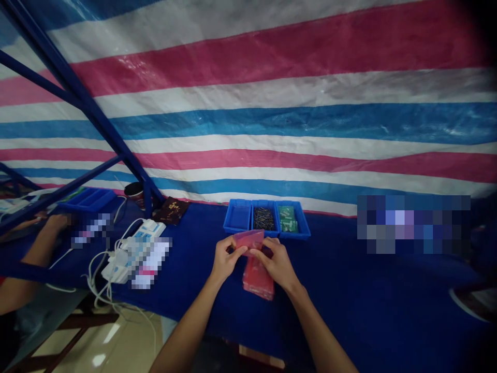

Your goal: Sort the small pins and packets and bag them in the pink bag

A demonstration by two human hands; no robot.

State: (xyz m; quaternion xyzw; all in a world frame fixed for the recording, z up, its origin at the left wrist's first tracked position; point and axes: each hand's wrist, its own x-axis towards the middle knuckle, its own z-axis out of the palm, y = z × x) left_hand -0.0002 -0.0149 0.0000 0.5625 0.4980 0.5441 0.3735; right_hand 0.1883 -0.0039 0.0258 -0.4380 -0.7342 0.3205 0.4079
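Head view, pink bag: the pink plastic bag (248,236) is up between both hands over the tabletop (349,290); its longer side runs left to right, roughly along the back edge, with the right end slightly higher and the upper edge pointing towards the bins.
Stack of pink bags: the stack (258,280) lies just below the hands, its visible long sides running from the back edge towards the front edge, the near end angled a little to the right.
Hidden: thumbs cover the pink bag's lower edge, and the hands hide the stack's far end — whether bag and stack touch, I cannot tell.
Cut off or blurred: a co-worker's arm (39,248) is cut at the left; pixel blocks mask the back right corner.
Bag's look: thin, glossy, translucent; the stack is deeper red-pink.
Left hand: the left hand (225,257) pinches the bag's left part, thumb against fingers.
Right hand: the right hand (277,259) pinches its right part the same way.
Back edge: three blue bins (305,228) stand side by side — small metal pieces (264,218) in the middle one, green packets (288,217) in the right.
Left side: a white power strip (149,230) with cables (95,280).
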